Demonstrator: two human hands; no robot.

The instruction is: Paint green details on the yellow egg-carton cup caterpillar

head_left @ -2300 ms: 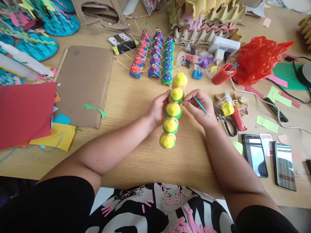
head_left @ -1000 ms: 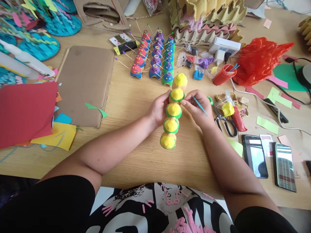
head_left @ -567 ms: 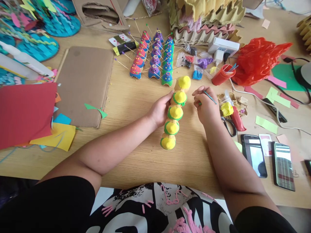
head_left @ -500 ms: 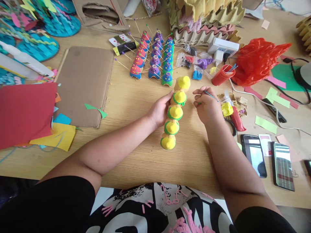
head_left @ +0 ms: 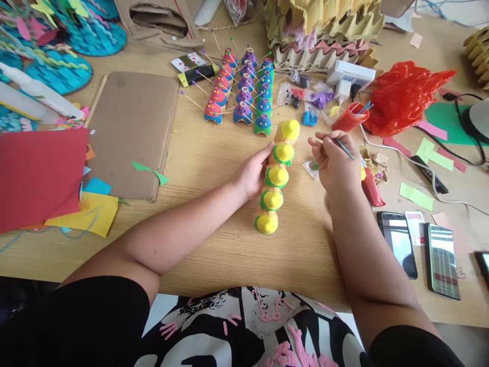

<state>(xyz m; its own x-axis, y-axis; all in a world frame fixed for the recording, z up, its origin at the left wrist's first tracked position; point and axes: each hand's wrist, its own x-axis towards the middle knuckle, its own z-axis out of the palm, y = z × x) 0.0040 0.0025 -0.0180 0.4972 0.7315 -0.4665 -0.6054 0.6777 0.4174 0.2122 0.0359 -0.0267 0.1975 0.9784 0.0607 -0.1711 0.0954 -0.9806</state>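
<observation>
A strip of egg-carton cups (head_left: pixel 275 177), topped with yellow clay cones and green clay around several of them, runs upright in front of me. My left hand (head_left: pixel 255 173) grips its left side near the upper middle. To the right of the strip, my right hand (head_left: pixel 336 155) is raised with a thin blue stick (head_left: pixel 346 150) held between its fingers. Just left of that hand lies a small clear plastic bag (head_left: pixel 312 169) with a bit of green in it.
Behind stand three rows of decorated cups (head_left: pixel 243 92) with pins sticking outward. Brown cardboard (head_left: pixel 132 132) and red paper (head_left: pixel 42 178) lie left. A red cup (head_left: pixel 348 118), red plastic bag (head_left: pixel 408 99) and two phones (head_left: pixel 442 260) are on the right.
My right hand has moved right, away from the strip, and the blue stick has turned. The small clear bag now shows beside it. The strip has shifted very slightly right.
</observation>
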